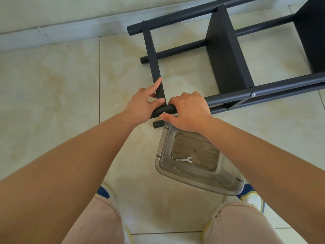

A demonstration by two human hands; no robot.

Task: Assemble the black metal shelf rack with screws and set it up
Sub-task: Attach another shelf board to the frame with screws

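Note:
The black metal shelf rack [226,55] lies on its side on the tiled floor, its round posts running from left to upper right. A flat crossbar [152,53] joins two post ends at the left. My left hand [140,104] grips the corner where the crossbar meets the near post [263,88], index finger stretched along the crossbar. My right hand [188,111] wraps over the near post beside it, thumb next to a small silver screw [163,113] in the post. Another screw head [253,94] shows farther along this post.
A clear plastic tray [230,189] stands on the floor under my right forearm, holding a small silver wrench [184,159] and a washer or nut [171,157]. A grey baseboard [61,32] runs along the wall behind. My knees and shoes are at the bottom.

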